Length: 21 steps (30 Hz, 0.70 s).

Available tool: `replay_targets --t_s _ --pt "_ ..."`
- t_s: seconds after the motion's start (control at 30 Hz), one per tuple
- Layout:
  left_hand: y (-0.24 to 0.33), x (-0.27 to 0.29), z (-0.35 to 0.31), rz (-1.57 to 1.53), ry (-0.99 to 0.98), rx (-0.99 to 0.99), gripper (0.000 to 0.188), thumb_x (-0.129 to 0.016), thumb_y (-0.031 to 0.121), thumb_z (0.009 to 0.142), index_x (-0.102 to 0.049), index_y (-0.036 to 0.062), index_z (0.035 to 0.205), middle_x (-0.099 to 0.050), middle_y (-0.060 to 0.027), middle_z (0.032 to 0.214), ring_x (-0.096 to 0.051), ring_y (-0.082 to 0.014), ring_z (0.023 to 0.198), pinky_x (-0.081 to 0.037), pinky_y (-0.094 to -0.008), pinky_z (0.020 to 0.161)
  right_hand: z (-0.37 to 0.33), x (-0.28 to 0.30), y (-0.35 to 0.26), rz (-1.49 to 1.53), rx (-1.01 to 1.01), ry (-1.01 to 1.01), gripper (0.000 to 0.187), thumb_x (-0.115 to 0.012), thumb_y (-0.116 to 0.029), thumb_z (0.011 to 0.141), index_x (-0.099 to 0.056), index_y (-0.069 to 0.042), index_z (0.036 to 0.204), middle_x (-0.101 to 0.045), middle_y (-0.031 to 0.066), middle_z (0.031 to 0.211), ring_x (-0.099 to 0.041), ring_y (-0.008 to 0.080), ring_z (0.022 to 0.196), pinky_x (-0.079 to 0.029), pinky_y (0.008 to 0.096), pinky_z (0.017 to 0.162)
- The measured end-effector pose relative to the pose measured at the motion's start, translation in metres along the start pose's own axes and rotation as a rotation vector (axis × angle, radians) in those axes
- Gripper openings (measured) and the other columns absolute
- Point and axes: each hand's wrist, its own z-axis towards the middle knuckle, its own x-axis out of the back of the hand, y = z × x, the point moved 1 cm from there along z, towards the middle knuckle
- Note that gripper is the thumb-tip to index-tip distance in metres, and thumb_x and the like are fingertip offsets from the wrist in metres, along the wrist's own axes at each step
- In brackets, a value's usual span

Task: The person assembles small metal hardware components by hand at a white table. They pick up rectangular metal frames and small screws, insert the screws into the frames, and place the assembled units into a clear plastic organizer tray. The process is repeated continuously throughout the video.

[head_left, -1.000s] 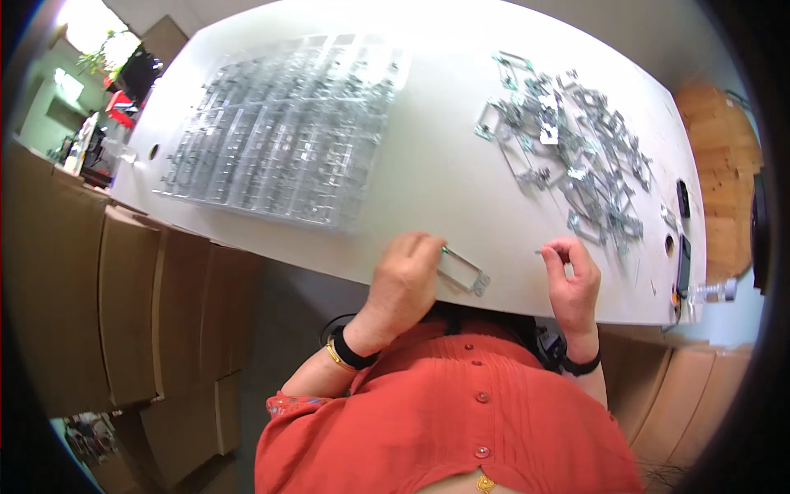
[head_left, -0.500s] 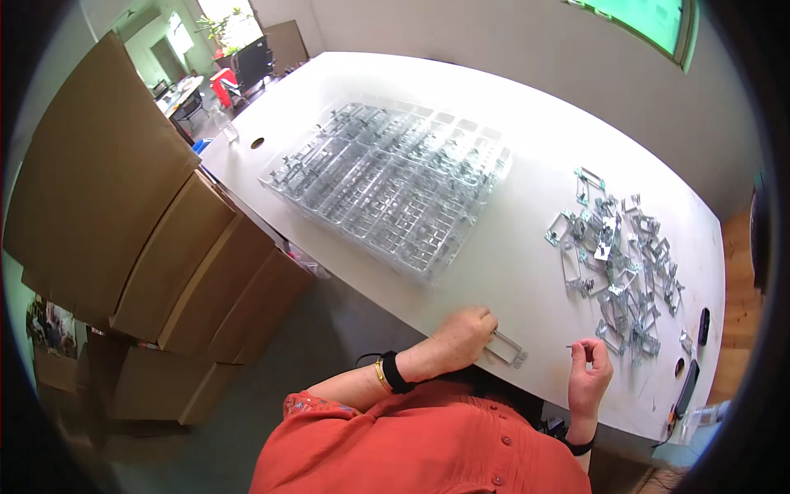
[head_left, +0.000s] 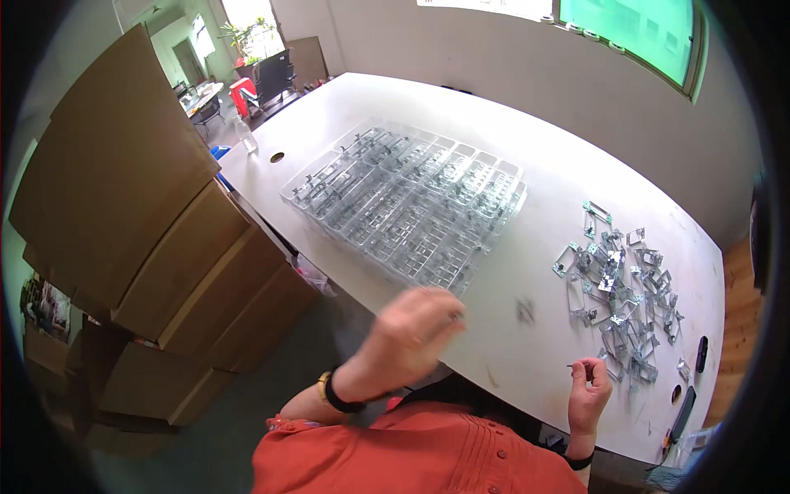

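Over the table's near edge, my left hand (head_left: 411, 333) is raised and blurred by motion, its fingers closed. Right of it a small metal bracket frame (head_left: 525, 310) hangs in the air, its end showing as a smear; its rails toward my fingers are hardly visible. At the near right, my right hand (head_left: 588, 391) pinches a thin dark rod, of which only the tip (head_left: 569, 365) shows. Beyond that hand lies a loose pile of similar metal frames (head_left: 613, 284). A clear plastic tray (head_left: 502, 174), divided into compartments, holds rows of such frames.
The white table (head_left: 535, 156) has a black-handled tool (head_left: 681, 416) and a small black object (head_left: 702, 354) at its right edge. Tall brown cardboard boxes (head_left: 115, 165) stand on the left. A clear bottle (head_left: 245, 136) is at the far left corner.
My left hand has lifted off the table and moved left with the metal frame. My right hand keeps its pinch on the rod. The view has tilted up slightly.
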Motion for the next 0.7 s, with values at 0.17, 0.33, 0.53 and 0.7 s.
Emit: replay_targets --t_s 0.17,0.33,0.53,0.7 --pt "-0.056 0.079 0.022 0.384 0.468 0.285 0.019 -0.085 0.005 0.096 -0.078 0.0007 0.113 -0.077 -0.0063 0.098 -0.070 -0.0127 0.088 -0.058 -0.0301 0.081 0.004 -0.011 0.001 0.011 -0.009 -0.029 0.012 -0.077 -0.009 0.105 -0.069 -0.001 0.101 -0.069 0.0057 0.085 -0.063 0.0151 0.076 -0.051 0.0314 0.071" --pt "-0.122 0.118 0.027 0.470 0.609 0.374 0.019 -0.083 0.008 0.098 -0.079 -0.0003 0.114 -0.076 -0.0068 0.099 -0.070 -0.0140 0.085 -0.058 -0.0303 0.080 0.010 -0.025 0.006 0.045 -0.085 -0.082 0.012 -0.075 -0.009 0.106 -0.069 -0.001 0.101 -0.069 0.0039 0.085 -0.063 0.0134 0.076 -0.051 0.0305 0.071" --pt "-0.150 0.105 0.043 0.526 0.485 0.365 0.019 -0.084 0.008 0.096 -0.081 -0.0032 0.111 -0.075 -0.0079 0.103 -0.070 -0.0144 0.083 -0.057 -0.0297 0.078 0.014 -0.031 0.011 0.211 -0.295 -0.165 0.011 -0.073 -0.010 0.109 -0.067 -0.003 0.103 -0.065 -0.0021 0.084 -0.058 0.0068 0.076 -0.047 0.0245 0.069" --pt "-0.169 0.096 0.048 0.678 0.465 0.324 0.022 -0.087 0.014 0.091 -0.083 -0.0017 0.105 -0.075 -0.0135 0.104 -0.072 -0.0267 0.094 -0.057 -0.0381 0.088 0.012 -0.035 0.032 0.264 -0.272 -0.155 0.011 -0.072 -0.010 0.110 -0.066 -0.003 0.104 -0.065 -0.0035 0.086 -0.057 0.0056 0.076 -0.047 0.0235 0.068"
